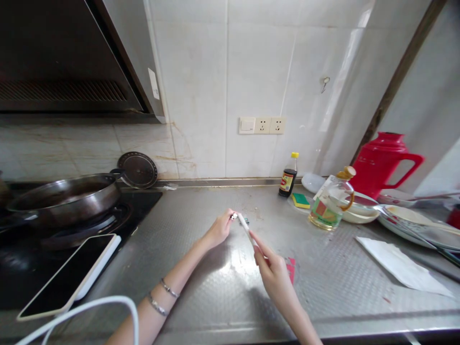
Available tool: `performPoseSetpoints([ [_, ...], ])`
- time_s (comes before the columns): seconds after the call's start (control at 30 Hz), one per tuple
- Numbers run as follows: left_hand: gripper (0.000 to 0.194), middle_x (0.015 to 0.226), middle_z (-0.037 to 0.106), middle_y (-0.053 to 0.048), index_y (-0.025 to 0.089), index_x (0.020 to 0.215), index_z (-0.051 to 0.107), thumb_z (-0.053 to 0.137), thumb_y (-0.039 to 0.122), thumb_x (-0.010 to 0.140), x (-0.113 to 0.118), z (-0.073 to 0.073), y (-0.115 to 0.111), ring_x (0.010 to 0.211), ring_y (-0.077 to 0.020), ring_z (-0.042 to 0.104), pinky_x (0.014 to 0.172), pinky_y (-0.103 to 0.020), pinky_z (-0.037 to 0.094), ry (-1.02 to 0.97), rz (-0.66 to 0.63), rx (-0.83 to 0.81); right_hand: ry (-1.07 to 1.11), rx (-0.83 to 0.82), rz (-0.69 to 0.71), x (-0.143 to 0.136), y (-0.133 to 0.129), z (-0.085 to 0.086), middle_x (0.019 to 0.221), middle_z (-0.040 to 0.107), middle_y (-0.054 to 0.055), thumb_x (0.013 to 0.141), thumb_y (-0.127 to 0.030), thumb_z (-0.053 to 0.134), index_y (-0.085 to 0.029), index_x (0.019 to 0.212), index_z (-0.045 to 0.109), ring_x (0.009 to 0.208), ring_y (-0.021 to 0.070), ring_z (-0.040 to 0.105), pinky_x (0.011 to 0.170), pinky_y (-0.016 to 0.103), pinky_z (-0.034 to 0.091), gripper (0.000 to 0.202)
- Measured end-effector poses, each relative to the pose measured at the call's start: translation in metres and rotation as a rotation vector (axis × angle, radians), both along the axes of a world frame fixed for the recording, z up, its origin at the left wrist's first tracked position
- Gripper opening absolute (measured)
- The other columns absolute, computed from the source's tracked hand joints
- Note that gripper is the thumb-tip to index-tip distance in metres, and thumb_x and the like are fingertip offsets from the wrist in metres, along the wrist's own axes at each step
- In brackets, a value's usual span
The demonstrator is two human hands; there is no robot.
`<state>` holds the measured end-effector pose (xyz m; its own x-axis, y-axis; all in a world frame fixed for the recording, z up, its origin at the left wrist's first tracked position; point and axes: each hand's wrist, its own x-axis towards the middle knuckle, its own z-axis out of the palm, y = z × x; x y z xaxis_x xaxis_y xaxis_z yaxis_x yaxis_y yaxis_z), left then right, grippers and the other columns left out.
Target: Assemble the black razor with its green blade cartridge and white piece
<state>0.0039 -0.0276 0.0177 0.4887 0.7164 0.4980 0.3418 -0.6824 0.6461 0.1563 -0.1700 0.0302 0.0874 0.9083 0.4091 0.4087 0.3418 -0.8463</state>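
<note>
My left hand (pixel 220 226) is closed in a pinch over the metal counter, with bracelets on its wrist. At its fingertips is a small shiny white-and-dark piece (pixel 234 216), too small to name. My right hand (pixel 270 263) is wrapped round a slender white stick-like tool (pixel 246 227). The tool's far end points up and left, close beside the small piece; whether they touch I cannot tell. A small greenish-dark thing (pixel 245 221) shows right by the tool's tip, its kind unclear. Below and right of my right hand, a red patch (pixel 290 269) shows on the counter.
Left: a pan (pixel 72 199) on the black cooktop, a phone (pixel 68 278) with a white cable (pixel 89 303). Right: a soy sauce bottle (pixel 288 177), a sponge (pixel 301 201), a glass oil jug (pixel 327 206), a red thermos (pixel 379 165), dishes (pixel 417 223) and white paper (pixel 402 266).
</note>
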Motion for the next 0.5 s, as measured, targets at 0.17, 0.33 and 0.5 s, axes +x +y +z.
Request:
performPoseSetpoints([
  [0.17, 0.021, 0.092, 0.061, -0.006, 0.018, 0.101, 0.05, 0.034, 0.021, 0.089, 0.0016, -0.0023, -0.0008, 0.085, -0.0164, 0.058, 0.076, -0.027, 0.041, 0.007, -0.001, -0.008, 0.053, -0.076, 0.065, -0.0007, 0.0011, -0.0039, 0.054, 0.035, -0.004, 0.086, -0.033, 0.038, -0.015, 0.13, 0.045, 0.047, 0.0084, 0.026, 0.044, 0.02, 0.023, 0.048],
  [0.33, 0.02, 0.091, 0.06, -0.006, 0.017, 0.1, 0.05, 0.033, 0.021, 0.089, 0.0026, -0.0024, -0.0025, 0.084, -0.0165, 0.058, 0.076, -0.027, 0.041, 0.009, -0.02, -0.01, 0.099, -0.133, 0.104, -0.0016, 0.0031, -0.0066, 0.055, 0.031, -0.005, 0.085, -0.033, 0.04, -0.015, 0.13, 0.046, 0.048, 0.0081, 0.025, 0.044, 0.02, 0.021, 0.048],
  [0.5, 0.017, 0.087, 0.06, -0.004, 0.017, 0.096, 0.049, 0.035, 0.022, 0.089, 0.0033, -0.0028, -0.0024, 0.079, -0.0161, 0.057, 0.074, -0.027, 0.041, 0.02, 0.001, -0.041, 0.129, -0.129, 0.073, -0.0023, 0.0043, -0.0079, 0.055, 0.031, -0.005, 0.085, -0.034, 0.04, -0.014, 0.131, 0.044, 0.048, 0.008, 0.026, 0.043, 0.02, 0.021, 0.05],
])
